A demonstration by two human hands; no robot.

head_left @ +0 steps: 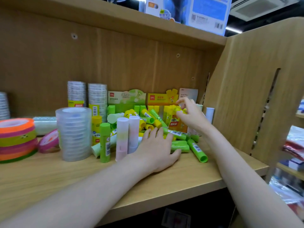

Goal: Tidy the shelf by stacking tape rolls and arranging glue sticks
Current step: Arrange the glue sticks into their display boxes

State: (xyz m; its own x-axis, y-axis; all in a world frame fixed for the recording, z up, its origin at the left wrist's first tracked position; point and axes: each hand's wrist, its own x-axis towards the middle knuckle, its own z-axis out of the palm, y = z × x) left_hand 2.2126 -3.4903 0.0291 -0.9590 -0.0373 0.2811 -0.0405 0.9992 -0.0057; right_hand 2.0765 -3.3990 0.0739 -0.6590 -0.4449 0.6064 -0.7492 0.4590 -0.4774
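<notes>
Our left hand (156,145) lies spread on green glue sticks (180,145) heaped on the shelf (49,175). Our right hand (189,114) pinches a yellow glue stick (178,109) above its box (171,117). Tape rolls (74,134) stand stacked leftward.

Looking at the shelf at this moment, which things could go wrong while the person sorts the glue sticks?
1. The left hand lies over loose green glue sticks near the shelf's front edge; a sweep might roll one off.
2. Two pastel sticks stand upright just left of that hand and could be knocked over.
3. The right hand pinches a yellow stick above the pile; if dropped, it may scatter others.
</notes>
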